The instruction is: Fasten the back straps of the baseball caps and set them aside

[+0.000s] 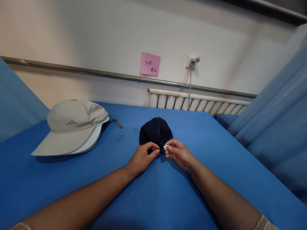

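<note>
A dark navy cap (155, 130) lies on the blue-covered surface in front of me, its rounded crown facing away and its strap side toward me. My left hand (141, 158) pinches the dark strap (161, 150) at the cap's near edge between thumb and fingers. Close beside it, my right hand (179, 154) grips a small flat whitish piece (165, 147) on the same strap; whether it is a buckle or a label I cannot tell. The cap's brim is not visible.
Stacked caps, a beige one (74, 118) on top of a white one (94, 139), lie to the left with a loose grey strap (118, 123). Behind are a radiator (177, 99), a metal rail (107, 72) and a plugged-in cord (190, 84). A blue curtain (275, 105) hangs right.
</note>
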